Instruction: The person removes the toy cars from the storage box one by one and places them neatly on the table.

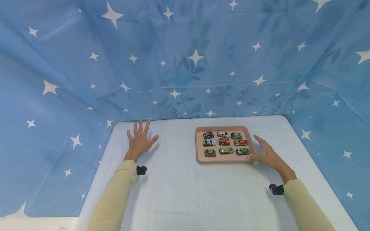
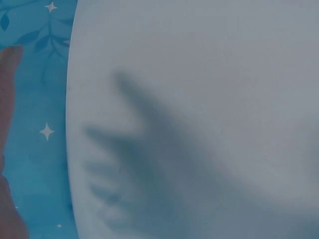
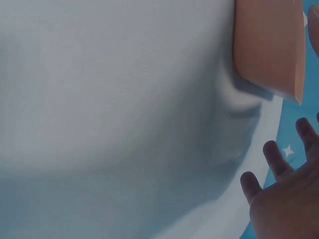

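Pink tray [image 1: 198, 145] of nine toy cars [image 1: 224, 141] sits far right on the surface [image 1: 179, 186]. Our right hand [image 1: 267, 154], fingers apart, touches its right edge; left hand [image 1: 139, 141] lies spread, well left. We'd best grip the rim level so no car rolls.

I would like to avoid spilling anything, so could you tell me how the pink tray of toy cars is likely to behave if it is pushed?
The pink tray looks rigid and shallow, so it would probably slide flat over the table. The toy cars stand loose on wheels and may roll; the low rim might stop them.
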`<state>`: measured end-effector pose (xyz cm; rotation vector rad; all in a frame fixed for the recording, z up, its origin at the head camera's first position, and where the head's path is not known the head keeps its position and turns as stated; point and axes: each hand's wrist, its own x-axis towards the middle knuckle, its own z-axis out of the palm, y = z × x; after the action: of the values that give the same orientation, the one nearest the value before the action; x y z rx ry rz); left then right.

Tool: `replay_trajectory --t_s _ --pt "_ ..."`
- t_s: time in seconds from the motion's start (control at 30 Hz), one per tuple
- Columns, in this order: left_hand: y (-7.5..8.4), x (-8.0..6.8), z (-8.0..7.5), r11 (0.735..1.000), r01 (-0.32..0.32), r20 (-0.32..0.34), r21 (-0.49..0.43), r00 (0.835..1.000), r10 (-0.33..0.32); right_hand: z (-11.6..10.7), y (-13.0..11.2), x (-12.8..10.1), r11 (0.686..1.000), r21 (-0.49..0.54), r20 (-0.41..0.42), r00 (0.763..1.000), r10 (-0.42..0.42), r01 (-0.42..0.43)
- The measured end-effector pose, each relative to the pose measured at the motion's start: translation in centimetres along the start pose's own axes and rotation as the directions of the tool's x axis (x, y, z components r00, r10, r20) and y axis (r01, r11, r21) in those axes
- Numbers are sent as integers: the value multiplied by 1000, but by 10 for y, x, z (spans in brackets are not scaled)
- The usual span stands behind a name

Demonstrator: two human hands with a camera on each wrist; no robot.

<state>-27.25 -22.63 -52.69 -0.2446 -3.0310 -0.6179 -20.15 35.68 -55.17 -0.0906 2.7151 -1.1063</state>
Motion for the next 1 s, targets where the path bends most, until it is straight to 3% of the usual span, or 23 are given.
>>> replay_trajectory --t_s 0.63,1.0 --pt "2 3 8 1000 15 19 -9 1000 -14 17 7 -7 999 -4 13 999 42 -42" --pt "18 9 10 1000 -1 26 -3 1000 1 23 14 -7 992 -124 -49 999 7 -13"
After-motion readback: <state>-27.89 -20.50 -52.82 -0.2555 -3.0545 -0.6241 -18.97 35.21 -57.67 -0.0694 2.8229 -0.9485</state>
